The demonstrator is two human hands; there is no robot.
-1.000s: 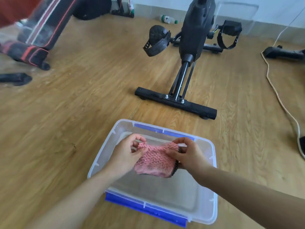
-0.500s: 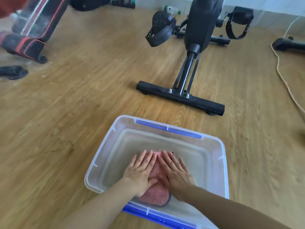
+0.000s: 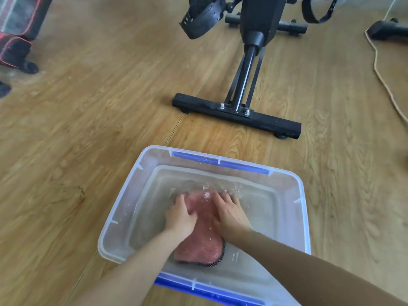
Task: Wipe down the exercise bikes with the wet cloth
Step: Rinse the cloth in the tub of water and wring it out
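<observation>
Both hands in tub, on floor in front of the person. Cloth pink w/ black mesh edge, lying flat on tub bottom, under water, nearer the close wall. L hand palm-down on cloth's left part, fingers spread, only slightly bent, pressing, not gripping. R hand palm-down on cloth's right part, fingers straight and spread, pressing too. Hands just beside each other, cloth showing between them. Small splashes and ripples at the fingertips. Tub clear plastic w/ blue clips on near and far rims. Black bike stands just beyond tub, base bar across, apart from tub; pedal up left. 2nd bike, red/black, far left, blurry. Cord runs along floor at right.
</observation>
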